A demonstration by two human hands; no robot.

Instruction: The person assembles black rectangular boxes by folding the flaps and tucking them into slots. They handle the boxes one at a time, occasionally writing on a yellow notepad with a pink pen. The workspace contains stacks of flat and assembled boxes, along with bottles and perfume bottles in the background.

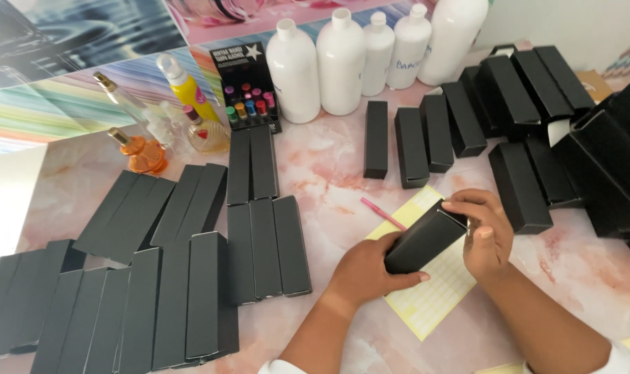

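Both hands on one black carton box (424, 239), held tilted just above a yellow lined sheet (436, 287) on the pink marble table (329, 166). Left hand (367, 270) wraps the lower end, fingers clamped round it; right hand (484, 232) at the upper end, fingers curled tight on the end flap. Pink pen (383, 213) just beside the sheet. Flat black cartons (190, 277) in rows to the left, assembled black boxes (516, 104) to the right, white bottles (342, 59) at the back.
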